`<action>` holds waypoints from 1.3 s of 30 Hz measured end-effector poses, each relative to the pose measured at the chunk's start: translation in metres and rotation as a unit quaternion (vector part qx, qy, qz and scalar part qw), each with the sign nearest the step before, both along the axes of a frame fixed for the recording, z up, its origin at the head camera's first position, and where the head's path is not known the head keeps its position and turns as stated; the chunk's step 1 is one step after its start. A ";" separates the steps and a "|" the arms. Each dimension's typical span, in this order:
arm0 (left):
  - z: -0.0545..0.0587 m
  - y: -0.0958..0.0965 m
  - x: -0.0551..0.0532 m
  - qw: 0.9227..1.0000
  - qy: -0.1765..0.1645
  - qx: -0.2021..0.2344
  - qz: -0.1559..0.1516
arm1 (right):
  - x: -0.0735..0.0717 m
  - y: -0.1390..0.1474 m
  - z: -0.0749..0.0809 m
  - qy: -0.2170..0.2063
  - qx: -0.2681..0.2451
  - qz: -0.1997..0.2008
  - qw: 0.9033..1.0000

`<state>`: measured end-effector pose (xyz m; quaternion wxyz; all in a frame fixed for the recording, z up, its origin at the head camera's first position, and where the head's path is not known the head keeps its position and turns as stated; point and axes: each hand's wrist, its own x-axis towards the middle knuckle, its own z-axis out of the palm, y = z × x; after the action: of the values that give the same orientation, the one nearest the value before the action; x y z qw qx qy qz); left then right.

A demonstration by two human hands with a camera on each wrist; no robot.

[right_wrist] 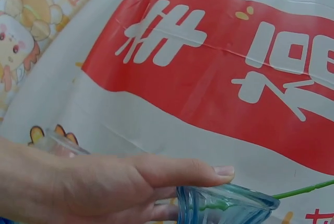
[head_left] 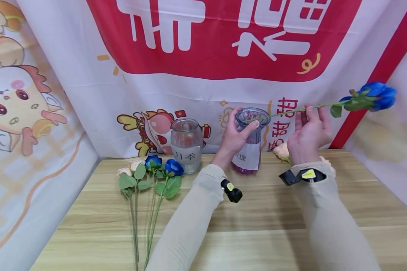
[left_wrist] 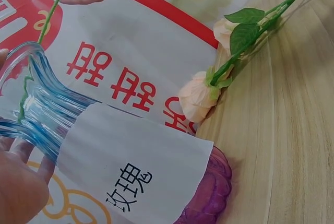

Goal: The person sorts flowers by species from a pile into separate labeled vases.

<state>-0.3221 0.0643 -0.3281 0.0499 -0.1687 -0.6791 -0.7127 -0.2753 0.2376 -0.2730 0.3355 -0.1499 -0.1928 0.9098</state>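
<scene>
Holding one glass vase [head_left: 253,136] near the back of the counter [head_left: 251,233] with the left grip [head_left: 233,137], curled around the flared neck just under the rim. Pinching one green stem [head_left: 286,111] with the right grip [head_left: 306,137], closed narrowly between thumb and fingers, below one blue flower [head_left: 378,98] held slantwise out to the right. Reaching inside the mouth of that same vase with the stem's lower end. Labelled across the front with one white paper [head_left: 249,156] bearing two dark characters. Standing upright to the left, to make two vases in all: a second glass vase [head_left: 186,141], likewise labelled. Lying on the counter by its base, four in number: two blue flowers [head_left: 173,168] and two pale peach flowers [head_left: 124,171]. Lying to the right, partly hidden in the head view but clear in the left wrist view: two more peach blooms [left_wrist: 197,97]. Counted altogether: seven flowers, three blue and four peach. Worn at the wrists: two black cameras [head_left: 231,191]. Hung behind: one red panel [head_left: 210,45] with two large white characters.
</scene>
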 end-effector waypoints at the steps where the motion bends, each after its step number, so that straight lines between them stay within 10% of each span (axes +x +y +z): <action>1: 0.000 0.000 0.000 1.000 -0.001 0.001 -0.001 | 0.000 0.000 0.000 0.001 0.004 -0.002 1.000; 23: 0.002 0.000 -0.001 1.000 -0.005 0.003 0.003 | -0.037 -0.043 -0.009 -0.021 0.152 -0.037 0.987; 39: 0.000 0.001 -0.001 1.000 -0.011 0.021 0.000 | -0.037 -0.066 -0.030 -0.144 0.224 0.046 0.963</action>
<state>-0.3234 0.0658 -0.3282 0.0463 -0.1597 -0.6647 -0.7284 -0.3121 0.1715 -0.3026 0.2873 -0.1917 -0.4448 0.8264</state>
